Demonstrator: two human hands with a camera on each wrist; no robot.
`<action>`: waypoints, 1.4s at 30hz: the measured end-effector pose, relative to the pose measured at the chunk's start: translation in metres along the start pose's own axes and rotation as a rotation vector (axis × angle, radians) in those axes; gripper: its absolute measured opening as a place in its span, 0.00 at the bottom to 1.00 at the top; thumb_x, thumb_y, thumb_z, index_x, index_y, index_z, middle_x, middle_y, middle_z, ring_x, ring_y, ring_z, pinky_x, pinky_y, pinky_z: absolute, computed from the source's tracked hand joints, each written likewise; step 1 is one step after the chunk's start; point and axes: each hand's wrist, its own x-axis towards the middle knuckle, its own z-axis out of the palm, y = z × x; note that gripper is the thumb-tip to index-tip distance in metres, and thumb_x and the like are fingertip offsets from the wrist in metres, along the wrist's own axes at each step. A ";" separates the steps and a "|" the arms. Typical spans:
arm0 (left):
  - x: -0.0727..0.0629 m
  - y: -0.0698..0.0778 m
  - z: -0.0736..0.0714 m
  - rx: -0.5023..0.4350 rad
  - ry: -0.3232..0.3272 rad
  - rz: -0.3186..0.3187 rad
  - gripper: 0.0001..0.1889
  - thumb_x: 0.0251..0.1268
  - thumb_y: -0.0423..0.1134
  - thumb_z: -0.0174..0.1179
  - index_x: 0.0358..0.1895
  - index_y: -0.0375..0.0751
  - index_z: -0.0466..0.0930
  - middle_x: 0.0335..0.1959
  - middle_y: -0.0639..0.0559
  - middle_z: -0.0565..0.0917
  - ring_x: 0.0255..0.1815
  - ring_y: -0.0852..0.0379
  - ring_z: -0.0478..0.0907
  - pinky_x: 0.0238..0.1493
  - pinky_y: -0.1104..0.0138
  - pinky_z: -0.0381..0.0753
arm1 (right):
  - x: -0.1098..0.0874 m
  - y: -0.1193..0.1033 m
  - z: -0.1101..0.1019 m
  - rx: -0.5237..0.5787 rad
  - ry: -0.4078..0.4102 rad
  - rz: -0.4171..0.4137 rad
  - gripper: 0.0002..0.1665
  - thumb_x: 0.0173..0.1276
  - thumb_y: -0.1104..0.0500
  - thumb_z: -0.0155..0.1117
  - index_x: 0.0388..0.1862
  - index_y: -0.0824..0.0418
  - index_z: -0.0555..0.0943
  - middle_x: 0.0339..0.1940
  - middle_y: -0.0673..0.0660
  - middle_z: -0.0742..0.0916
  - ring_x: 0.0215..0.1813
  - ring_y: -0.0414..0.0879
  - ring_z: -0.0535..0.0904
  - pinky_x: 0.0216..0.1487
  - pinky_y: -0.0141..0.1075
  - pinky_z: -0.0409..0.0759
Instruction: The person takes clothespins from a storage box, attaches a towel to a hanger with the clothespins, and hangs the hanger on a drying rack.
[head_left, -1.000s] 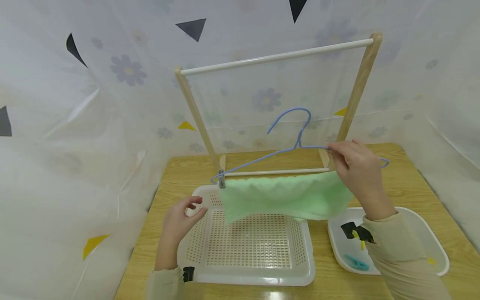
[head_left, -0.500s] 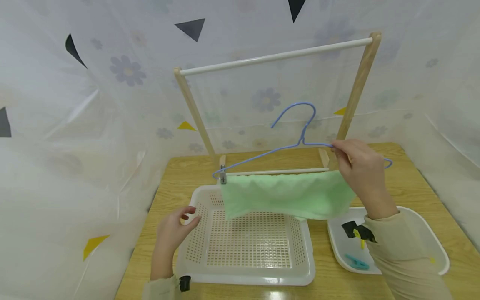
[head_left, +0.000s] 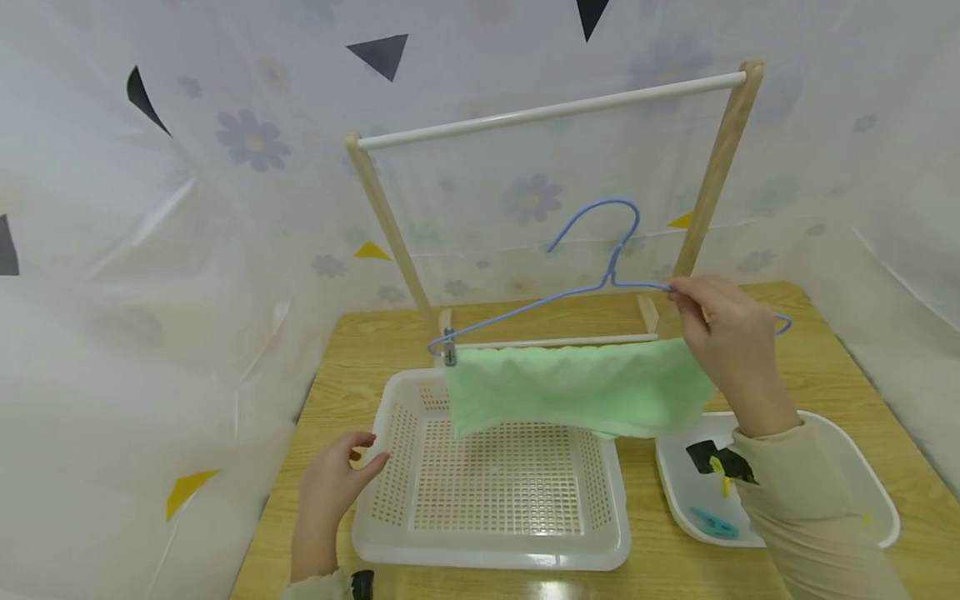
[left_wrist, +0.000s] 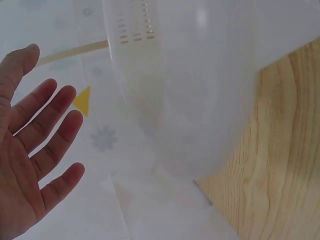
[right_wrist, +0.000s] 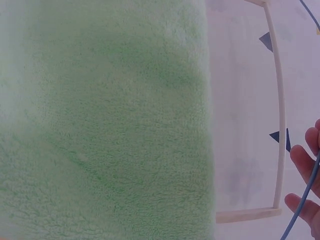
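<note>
My right hand (head_left: pixel 731 346) pinches the right arm of a blue wire hanger (head_left: pixel 613 262), whose hook points up and left. A light green towel (head_left: pixel 570 390) hangs along the hanger, fixed at its left end by a grey clip (head_left: pixel 450 347). Behind the right hand, the towel's right end is partly hidden. In the right wrist view the fuzzy towel (right_wrist: pixel 115 120) fills most of the frame. My left hand (head_left: pixel 330 479) is just left of the white perforated basket (head_left: pixel 491 560), fingers apart and holding nothing; the left wrist view shows its palm and relaxed fingers (left_wrist: pixel 55 145).
A wooden rack with a white top bar (head_left: pixel 555 111) stands behind the towel. At the right lies a white tray (head_left: pixel 675 492) with a teal clothespin (head_left: pixel 714 523) and a yellow clothespin (head_left: pixel 720 477), partly under the right sleeve. The wooden table (head_left: pixel 330 400) bears everything.
My left hand has drawn back down and left, away from the clipped end. The right hand has shifted the hanger and towel slightly up and right.
</note>
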 end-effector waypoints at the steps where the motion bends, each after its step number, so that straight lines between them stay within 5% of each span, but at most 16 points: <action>1: -0.001 -0.001 0.000 0.002 0.001 -0.004 0.18 0.51 0.49 0.64 0.43 0.42 0.80 0.40 0.52 0.82 0.35 0.53 0.79 0.26 0.63 0.74 | 0.000 0.000 0.000 -0.003 0.002 -0.001 0.04 0.54 0.71 0.63 0.30 0.71 0.82 0.25 0.64 0.84 0.25 0.57 0.79 0.19 0.46 0.69; 8: -0.006 -0.007 0.001 0.000 -0.015 -0.045 0.20 0.50 0.49 0.65 0.44 0.42 0.79 0.42 0.50 0.81 0.36 0.52 0.79 0.24 0.63 0.73 | 0.000 0.006 0.001 -0.011 0.018 -0.008 0.03 0.56 0.71 0.61 0.29 0.71 0.81 0.25 0.64 0.84 0.23 0.57 0.78 0.18 0.43 0.66; 15: -0.012 -0.013 -0.001 -0.054 -0.126 -0.110 0.26 0.48 0.52 0.66 0.49 0.40 0.76 0.45 0.50 0.80 0.40 0.52 0.78 0.32 0.58 0.74 | 0.000 0.012 0.002 -0.028 0.040 0.013 0.03 0.56 0.70 0.61 0.28 0.70 0.81 0.25 0.63 0.84 0.20 0.56 0.77 0.16 0.37 0.61; 26: -0.019 -0.019 -0.003 -0.184 -0.290 -0.212 0.31 0.46 0.53 0.66 0.53 0.38 0.73 0.45 0.51 0.78 0.42 0.52 0.75 0.35 0.57 0.74 | 0.003 0.016 -0.001 -0.069 0.040 0.070 0.04 0.53 0.71 0.64 0.29 0.71 0.82 0.27 0.65 0.84 0.25 0.59 0.79 0.19 0.43 0.63; 33: -0.025 -0.022 -0.004 -0.206 -0.293 -0.215 0.24 0.45 0.46 0.69 0.43 0.35 0.74 0.33 0.52 0.76 0.35 0.54 0.75 0.34 0.60 0.74 | 0.002 0.016 -0.001 -0.069 0.045 0.081 0.04 0.53 0.71 0.64 0.29 0.71 0.82 0.27 0.65 0.84 0.25 0.59 0.78 0.19 0.41 0.62; 42: -0.030 -0.027 -0.001 -0.244 -0.381 -0.267 0.21 0.44 0.43 0.69 0.32 0.34 0.67 0.26 0.49 0.69 0.26 0.55 0.65 0.25 0.65 0.66 | 0.002 0.020 -0.002 -0.072 0.074 0.087 0.04 0.54 0.71 0.63 0.29 0.70 0.83 0.26 0.63 0.84 0.24 0.59 0.78 0.20 0.37 0.60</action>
